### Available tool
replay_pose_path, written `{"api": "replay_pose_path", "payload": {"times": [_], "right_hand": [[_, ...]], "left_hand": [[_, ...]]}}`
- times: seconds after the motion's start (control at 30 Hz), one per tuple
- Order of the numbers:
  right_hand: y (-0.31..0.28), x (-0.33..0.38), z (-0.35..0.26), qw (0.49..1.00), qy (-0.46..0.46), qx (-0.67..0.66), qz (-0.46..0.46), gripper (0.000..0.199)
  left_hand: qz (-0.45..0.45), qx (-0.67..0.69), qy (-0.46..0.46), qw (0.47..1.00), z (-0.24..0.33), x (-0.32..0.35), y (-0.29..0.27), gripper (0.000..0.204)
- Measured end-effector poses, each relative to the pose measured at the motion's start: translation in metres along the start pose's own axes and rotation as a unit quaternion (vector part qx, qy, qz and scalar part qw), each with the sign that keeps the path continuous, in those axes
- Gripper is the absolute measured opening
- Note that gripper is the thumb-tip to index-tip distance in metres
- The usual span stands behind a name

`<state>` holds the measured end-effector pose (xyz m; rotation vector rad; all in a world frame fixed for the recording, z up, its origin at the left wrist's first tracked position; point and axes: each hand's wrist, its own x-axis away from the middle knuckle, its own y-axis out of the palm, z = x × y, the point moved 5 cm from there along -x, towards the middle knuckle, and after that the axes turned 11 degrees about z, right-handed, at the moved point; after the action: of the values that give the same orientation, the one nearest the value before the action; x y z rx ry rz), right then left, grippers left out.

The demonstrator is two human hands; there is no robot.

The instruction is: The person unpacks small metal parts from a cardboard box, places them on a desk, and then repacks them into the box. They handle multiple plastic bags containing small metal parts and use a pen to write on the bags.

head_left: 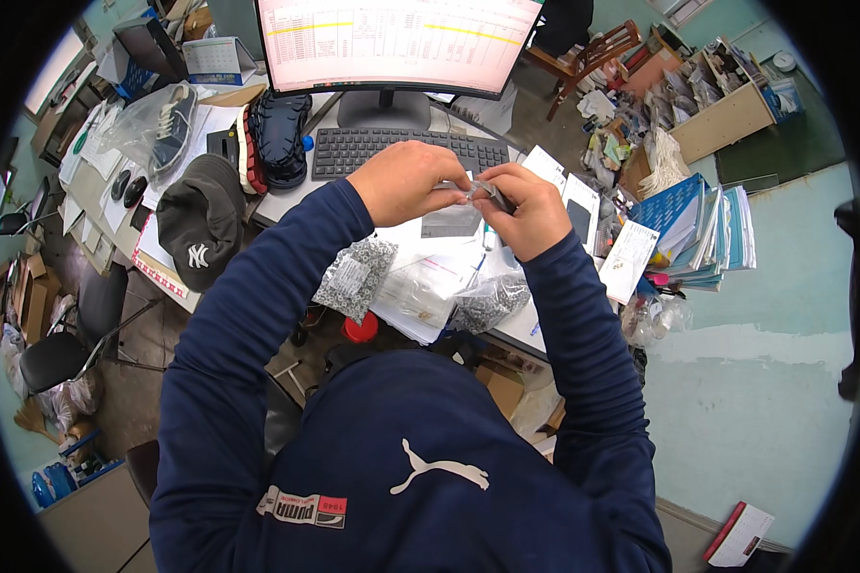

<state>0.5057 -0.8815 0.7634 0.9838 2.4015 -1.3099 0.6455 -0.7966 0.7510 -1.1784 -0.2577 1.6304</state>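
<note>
Small bag (454,218), below keyboard (406,151): clear glossy plastic film. Keyboard: matt black plastic. Cap (201,222), left of keyboard: matt grey cloth. Sleeves (258,286): soft navy knit. Papers (430,277): smooth white.

My left hand (403,181) and my right hand (528,212) meet over the desk (277,202), both on a small plastic bag (478,191). Behind them is the keyboard (354,150), and behind it the monitor (397,43). Below my hands lie two bags of small parts (355,275). The cap (201,229) is at my left, the stacked books (707,224) at my right.
</note>
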Motion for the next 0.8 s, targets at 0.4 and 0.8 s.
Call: {"api": "replay_pose_path", "payload": {"times": [0.4,0.8], "right_hand": [[-0.010,-0.005,0.000,0.995,0.095,0.017,0.014,0.016],[-0.014,-0.014,0.012,0.980,0.169,-0.055,-0.089,0.029]], "left_hand": [[0.072,0.118,-0.081,0.987,-0.012,0.000,-0.003,0.022],[0.026,0.331,-0.284,0.900,-0.025,0.004,0.022,0.027]]}}
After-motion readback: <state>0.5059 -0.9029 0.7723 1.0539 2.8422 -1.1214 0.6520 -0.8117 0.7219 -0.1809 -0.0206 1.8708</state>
